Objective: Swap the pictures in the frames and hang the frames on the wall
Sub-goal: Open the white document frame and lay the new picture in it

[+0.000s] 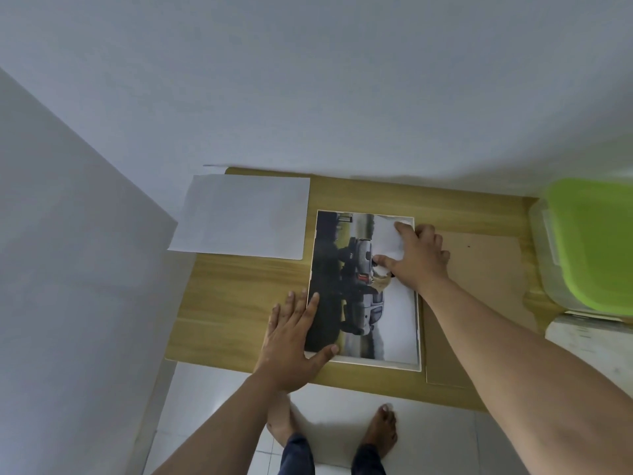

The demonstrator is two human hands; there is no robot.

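A white picture frame (420, 341) lies flat on the wooden table (239, 286). Inside it sits a car picture (359, 303) turned sideways. My left hand (294, 341) rests flat with spread fingers on the frame's near left corner. My right hand (416, 257) pinches the picture's far right corner, which is lifted and curled so its white back shows. A blank white sheet (243, 217) lies at the table's far left. A brown backing board (486, 269) lies to the right of the frame, partly under my right arm.
A clear plastic box with a green lid (596, 241) stands at the table's right edge, white papers (589, 341) below it. White walls close in behind and on the left. My bare feet (380, 426) stand on white floor tiles in front of the table.
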